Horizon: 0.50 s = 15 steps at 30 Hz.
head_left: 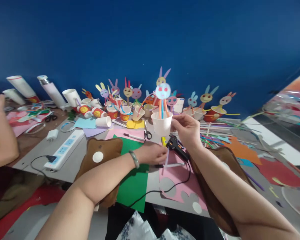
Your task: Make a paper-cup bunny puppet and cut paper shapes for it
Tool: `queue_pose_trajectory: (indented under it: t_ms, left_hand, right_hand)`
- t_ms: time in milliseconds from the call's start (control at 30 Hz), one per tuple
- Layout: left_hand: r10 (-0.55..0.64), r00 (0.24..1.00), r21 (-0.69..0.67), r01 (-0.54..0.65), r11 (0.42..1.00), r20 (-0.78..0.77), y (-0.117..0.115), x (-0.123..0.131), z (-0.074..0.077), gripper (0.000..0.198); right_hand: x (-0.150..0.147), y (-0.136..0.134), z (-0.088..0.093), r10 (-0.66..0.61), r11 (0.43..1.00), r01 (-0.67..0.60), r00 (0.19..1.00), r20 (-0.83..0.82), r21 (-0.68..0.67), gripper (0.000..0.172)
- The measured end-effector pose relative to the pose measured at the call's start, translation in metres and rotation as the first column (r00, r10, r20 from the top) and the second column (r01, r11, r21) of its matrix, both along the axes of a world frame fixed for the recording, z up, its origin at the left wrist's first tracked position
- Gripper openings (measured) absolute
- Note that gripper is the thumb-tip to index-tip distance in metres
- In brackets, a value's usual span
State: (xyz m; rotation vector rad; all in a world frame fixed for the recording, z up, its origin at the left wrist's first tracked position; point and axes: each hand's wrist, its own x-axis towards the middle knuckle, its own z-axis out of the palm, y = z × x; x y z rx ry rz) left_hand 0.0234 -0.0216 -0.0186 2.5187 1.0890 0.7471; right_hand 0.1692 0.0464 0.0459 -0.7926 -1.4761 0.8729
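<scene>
My right hand [187, 128] grips the side of a white paper cup [161, 124], which it holds upright. Out of the cup rise orange and blue stems with a round pale blue paper face [163, 91] with red eyes. My left hand [153, 153] is lower, over the green paper, its fingers closed at a thin pale purple stick [167, 159]. Just right of those fingertips lies a black glue gun [177, 148], its cable running over the pink paper [175, 180]. A white-barrelled pen [176, 164] lies beneath.
Several finished cup figures with rabbit-eared heads [128, 92] line the blue wall. A power strip [65, 150], brown cushions [96, 166], green paper [132, 173] and scissors [148, 134] lie around. Coloured sticks [207, 138] are heaped right. Another person's arm [1, 133] is at far left.
</scene>
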Motion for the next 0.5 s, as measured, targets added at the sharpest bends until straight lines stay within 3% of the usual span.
queue_pose_trajectory:
  t_ms: [67, 167, 367, 500]
  left_hand:
    - [-0.097, 0.971, 0.087, 0.118, 0.989, -0.217, -0.008, 0.008, -0.003, 0.029]
    - [-0.102, 0.935, 0.146, 0.159, 0.976, -0.338, -0.011, 0.013, -0.004, 0.036]
    - [-0.075, 0.937, 0.193, 0.148, 0.970, -0.342, -0.004, 0.007, -0.001, 0.046]
    - [-0.053, 0.950, 0.244, 0.132, 0.961, -0.309, 0.003, 0.003, -0.005, 0.046]
  right_hand:
    - [-0.015, -0.002, -0.005, 0.110, 0.993, -0.105, 0.989, 0.098, -0.053, 0.017]
    - [-0.044, -0.001, -0.015, 0.287, 0.954, -0.255, 0.932, 0.224, -0.158, 0.019]
    - [-0.103, 0.012, -0.038, 0.531, 0.829, -0.394, 0.778, 0.336, -0.396, 0.017]
    - [-0.127, 0.024, -0.051, 0.563, 0.812, -0.393, 0.724, 0.400, -0.431, 0.006]
